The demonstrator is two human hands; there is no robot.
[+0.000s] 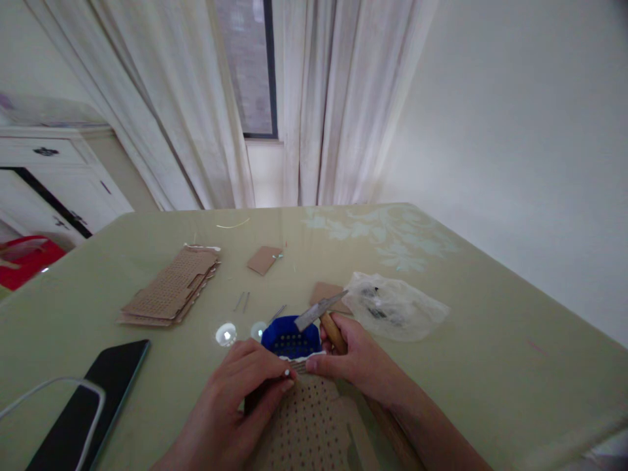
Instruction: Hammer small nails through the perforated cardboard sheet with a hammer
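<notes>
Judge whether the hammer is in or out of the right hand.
In: the hammer has its wooden handle wrapped by the right hand; metal head shows beyond.

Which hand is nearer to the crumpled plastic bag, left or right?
Right. The right hand, holding a wooden-handled hammer, is just on the camera side of the plastic bag, toward its left end; the left hand is farther left, at the perforated cardboard.

Pale curtains (167, 91) flank window (249, 72); white cabinet (59, 180) left, wall (520, 144) right.
</notes>
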